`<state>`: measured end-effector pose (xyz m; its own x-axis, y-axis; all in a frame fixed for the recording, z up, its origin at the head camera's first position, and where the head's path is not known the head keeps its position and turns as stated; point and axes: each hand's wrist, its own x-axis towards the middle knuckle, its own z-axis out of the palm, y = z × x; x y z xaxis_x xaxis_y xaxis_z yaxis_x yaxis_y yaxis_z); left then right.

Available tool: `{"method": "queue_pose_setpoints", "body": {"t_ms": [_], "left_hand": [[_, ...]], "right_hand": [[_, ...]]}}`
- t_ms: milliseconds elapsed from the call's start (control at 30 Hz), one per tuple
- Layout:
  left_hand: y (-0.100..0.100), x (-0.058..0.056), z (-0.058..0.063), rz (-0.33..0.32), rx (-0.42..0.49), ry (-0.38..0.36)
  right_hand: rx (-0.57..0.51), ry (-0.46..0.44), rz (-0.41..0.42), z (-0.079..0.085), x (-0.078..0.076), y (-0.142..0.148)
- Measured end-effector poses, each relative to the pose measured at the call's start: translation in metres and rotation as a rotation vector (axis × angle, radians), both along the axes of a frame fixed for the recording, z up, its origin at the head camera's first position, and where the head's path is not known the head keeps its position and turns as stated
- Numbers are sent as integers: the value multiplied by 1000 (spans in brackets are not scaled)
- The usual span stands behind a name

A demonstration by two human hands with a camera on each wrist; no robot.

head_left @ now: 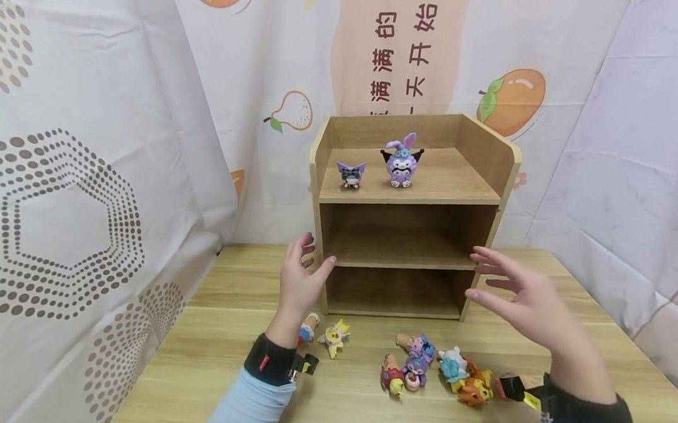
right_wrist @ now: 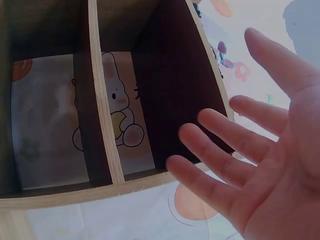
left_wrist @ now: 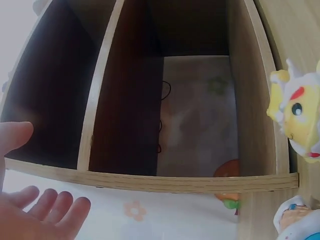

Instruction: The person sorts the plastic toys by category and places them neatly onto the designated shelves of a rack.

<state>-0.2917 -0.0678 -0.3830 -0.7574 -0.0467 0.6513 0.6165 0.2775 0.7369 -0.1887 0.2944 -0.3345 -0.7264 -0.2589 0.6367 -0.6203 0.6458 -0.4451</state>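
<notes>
A small wooden shelf (head_left: pixel 417 263) with an open top tray and two lower compartments stands on the table. My left hand (head_left: pixel 300 279) is raised beside its left edge, fingers spread and palm facing inward. On the other side, my right hand (head_left: pixel 524 298) hovers near the right edge with fingers extended, holding nothing; its palm (right_wrist: pixel 280 165) shows in the right wrist view. Two figurines sit on the top tray: a small purple-eared one (head_left: pixel 351 174) at left and a larger fluffy purple bunny-eared one (head_left: pixel 401 161) near the middle.
Several toy figurines lie on the table before the shelf: a yellow-and-white one (head_left: pixel 334 338), a red one (head_left: pixel 392 376), a purple one (head_left: pixel 417 362), a light-blue-and-white one (head_left: pixel 452 364) and an orange one (head_left: pixel 475 388). Printed curtains (head_left: pixel 269 176) hang behind and beside the table (head_left: pixel 208 343).
</notes>
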Motion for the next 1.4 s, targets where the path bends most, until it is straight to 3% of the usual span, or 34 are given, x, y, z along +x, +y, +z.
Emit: {"method": "queue_pose_setpoints", "body": {"t_ms": [133, 300, 733, 967, 1133, 1400], "left_hand": [[1, 0, -1, -9, -12, -3], [0, 0, -4, -20, -20, -61], [-8, -8, -14, -15, -49, -170], [-10, -12, -17, 6, -86, -170], [-11, -14, -17, 7, -113, -164], [-13, -17, -20, 14, -152, -155]], "right_hand": [[83, -43, 4, -2, 1, -5], [155, -118, 49, -10, -2, -12], [293, -423, 151, -27, -10, -35], [353, -608, 225, -37, -14, -49], [366, -676, 265, -45, -15, -58], [445, -696, 263, -58, -16, -73]]}}
